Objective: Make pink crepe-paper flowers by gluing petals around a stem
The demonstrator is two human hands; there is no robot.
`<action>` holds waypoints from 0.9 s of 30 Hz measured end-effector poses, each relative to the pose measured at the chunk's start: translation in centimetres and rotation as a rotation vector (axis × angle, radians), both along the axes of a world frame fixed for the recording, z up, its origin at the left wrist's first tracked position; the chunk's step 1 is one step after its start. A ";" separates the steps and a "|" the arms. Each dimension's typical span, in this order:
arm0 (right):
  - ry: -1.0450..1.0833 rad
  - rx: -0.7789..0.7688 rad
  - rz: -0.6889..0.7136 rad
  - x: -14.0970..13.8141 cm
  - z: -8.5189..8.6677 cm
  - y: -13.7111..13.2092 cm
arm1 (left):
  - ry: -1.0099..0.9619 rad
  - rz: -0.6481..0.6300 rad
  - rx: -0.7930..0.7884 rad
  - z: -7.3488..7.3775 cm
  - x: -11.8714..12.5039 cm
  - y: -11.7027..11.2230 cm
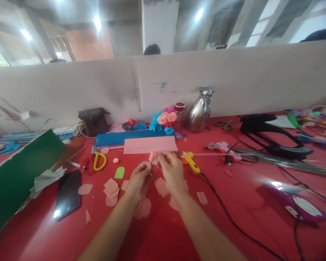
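A small pink paper flower (pixel 153 157) is held up in front of me between both hands. My left hand (pixel 138 178) pinches at its base, fingers closed. The fingers of my right hand (pixel 170 169) are closed on its right side, at the petals. Cut pink paper petals (pixel 112 186) lie left of my hands, and more petals (pixel 162 187) lie beneath them on the red table (pixel 92 235). Just beyond my right hand lies a yellow glue gun (pixel 192 163). A green paper template (pixel 119 172) and a small pale ball (pixel 115 160) are to the left.
Folded pink crepe paper (pixel 149 144) and finished paper flowers (pixel 165 119) lie ahead, near a steel jug (pixel 199 112). Scissors (pixel 99 161) and a phone (pixel 67 194) are left. A black cord (pixel 220 203) crosses the right side, near a purple device (pixel 299 204).
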State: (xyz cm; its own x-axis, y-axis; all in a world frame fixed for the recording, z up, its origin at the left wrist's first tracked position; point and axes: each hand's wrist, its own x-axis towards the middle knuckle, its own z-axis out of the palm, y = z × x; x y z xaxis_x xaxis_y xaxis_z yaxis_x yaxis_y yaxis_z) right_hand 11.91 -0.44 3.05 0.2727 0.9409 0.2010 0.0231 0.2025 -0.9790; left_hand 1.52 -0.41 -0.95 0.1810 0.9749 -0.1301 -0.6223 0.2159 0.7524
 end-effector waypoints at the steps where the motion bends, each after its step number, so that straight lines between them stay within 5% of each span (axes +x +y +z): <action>1: -0.003 0.002 0.000 0.0 0.1 0.0 | 0.000 0.000 -0.003 0.0 0.0 0.0; 27: 0.051 0.030 0.038 -0.3 -0.1 -0.3 | -0.071 0.058 -0.051 0.3 0.1 0.0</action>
